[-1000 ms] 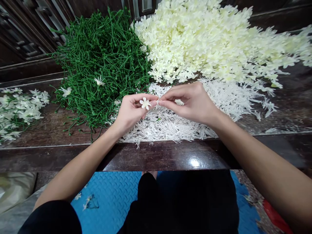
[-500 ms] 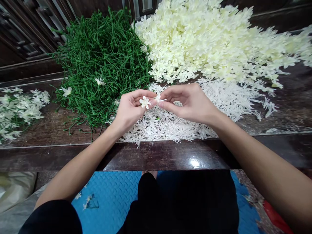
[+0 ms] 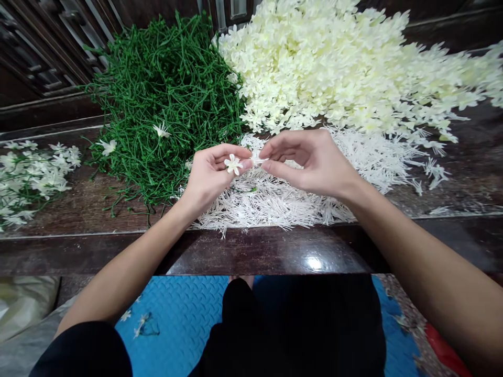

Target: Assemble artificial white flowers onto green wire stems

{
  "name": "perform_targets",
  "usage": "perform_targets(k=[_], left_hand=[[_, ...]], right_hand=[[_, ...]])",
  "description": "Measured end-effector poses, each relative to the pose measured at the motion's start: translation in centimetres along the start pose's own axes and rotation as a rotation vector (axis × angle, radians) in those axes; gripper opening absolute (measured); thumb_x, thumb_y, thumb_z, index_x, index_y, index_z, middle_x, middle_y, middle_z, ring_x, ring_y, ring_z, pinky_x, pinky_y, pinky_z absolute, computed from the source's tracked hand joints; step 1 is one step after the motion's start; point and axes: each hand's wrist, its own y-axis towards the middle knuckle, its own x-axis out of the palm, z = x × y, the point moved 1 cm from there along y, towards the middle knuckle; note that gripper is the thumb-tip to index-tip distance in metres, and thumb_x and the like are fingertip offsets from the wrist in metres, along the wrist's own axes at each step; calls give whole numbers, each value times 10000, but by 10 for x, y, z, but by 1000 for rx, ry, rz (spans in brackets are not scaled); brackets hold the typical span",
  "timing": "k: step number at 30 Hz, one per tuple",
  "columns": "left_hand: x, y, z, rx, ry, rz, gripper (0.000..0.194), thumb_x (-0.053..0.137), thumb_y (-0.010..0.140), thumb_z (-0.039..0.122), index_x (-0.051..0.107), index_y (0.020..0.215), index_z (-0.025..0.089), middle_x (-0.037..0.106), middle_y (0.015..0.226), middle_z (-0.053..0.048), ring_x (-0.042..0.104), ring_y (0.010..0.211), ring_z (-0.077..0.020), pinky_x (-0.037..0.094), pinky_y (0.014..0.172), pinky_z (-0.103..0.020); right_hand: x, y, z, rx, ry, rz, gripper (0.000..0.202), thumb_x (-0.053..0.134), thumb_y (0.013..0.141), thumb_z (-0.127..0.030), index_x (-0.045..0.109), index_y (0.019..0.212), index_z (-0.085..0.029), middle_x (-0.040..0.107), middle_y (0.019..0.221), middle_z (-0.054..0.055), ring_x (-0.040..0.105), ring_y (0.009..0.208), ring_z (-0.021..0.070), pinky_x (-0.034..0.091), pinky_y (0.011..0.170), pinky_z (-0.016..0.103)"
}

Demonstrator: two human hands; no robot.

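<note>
From where I am standing, the person is holding both hands close together above the bench (image 3: 255, 248), the fingertips nearly meeting. The left hand (image 3: 206, 172) is clamping its thumb and forefinger on a small white piece (image 3: 256, 158), which is showing in the gap between the two hands. A flower (image 3: 233, 164) is also sitting in that hand, its petals opening out beside the thumb. The right hand (image 3: 316, 162) is curving in from the other side, thumb and forefinger bracketing the far end of the piece; I cannot tell whether they are gripping it or only standing around it.

Right below the hands, a heap of white strands (image 3: 283, 207) is spreading toward the bench's front edge. Behind the left hand, green stems (image 3: 165, 89) are piling up in a tangle, with two loose blooms (image 3: 161, 130) lying on them. Pale yellow petals (image 3: 334, 63) are filling the back of the bench and trailing off to the right. At the far left, a cluster of stemmed flowers (image 3: 37, 175) is resting on the wood. Under the bench, a few fallen flowers (image 3: 142, 325) are lying on a blue mat (image 3: 184, 314).
</note>
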Motion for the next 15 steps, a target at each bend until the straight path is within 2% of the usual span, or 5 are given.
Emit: perform_targets(k=[3, 7, 12, 15], left_hand=[[0, -1, -1, 1, 0, -7, 243, 835, 687, 357, 740, 802, 165, 720, 733, -28, 614, 610, -108, 464, 533, -232], [1, -2, 1, -27, -66, -17, 239, 867, 647, 324, 751, 792, 174, 728, 747, -21, 612, 628, -107, 474, 567, -235], [4, -3, 3, -4, -82, -28, 215, 863, 665, 320, 756, 786, 178, 713, 720, -12, 632, 657, -116, 503, 609, -248], [5, -4, 2, 9, -87, -24, 215, 854, 675, 331, 756, 794, 180, 705, 700, -9, 644, 663, -124, 521, 620, -256]], right_hand=[[0, 0, -1, -37, -33, 64, 72, 737, 770, -220, 694, 827, -227, 706, 835, 50, 655, 732, 217, 587, 690, 417], [3, 0, 0, -76, -84, 43, 26, 712, 801, -226, 726, 816, -210, 725, 779, 44, 633, 650, 195, 544, 596, 401], [6, 0, 1, -131, -110, 45, 103, 667, 830, -191, 748, 790, -241, 752, 788, 29, 649, 649, 187, 561, 591, 390], [9, 0, 3, -182, -119, 79, 124, 662, 811, -140, 753, 766, -212, 753, 757, 32, 658, 633, 185, 563, 560, 372]])
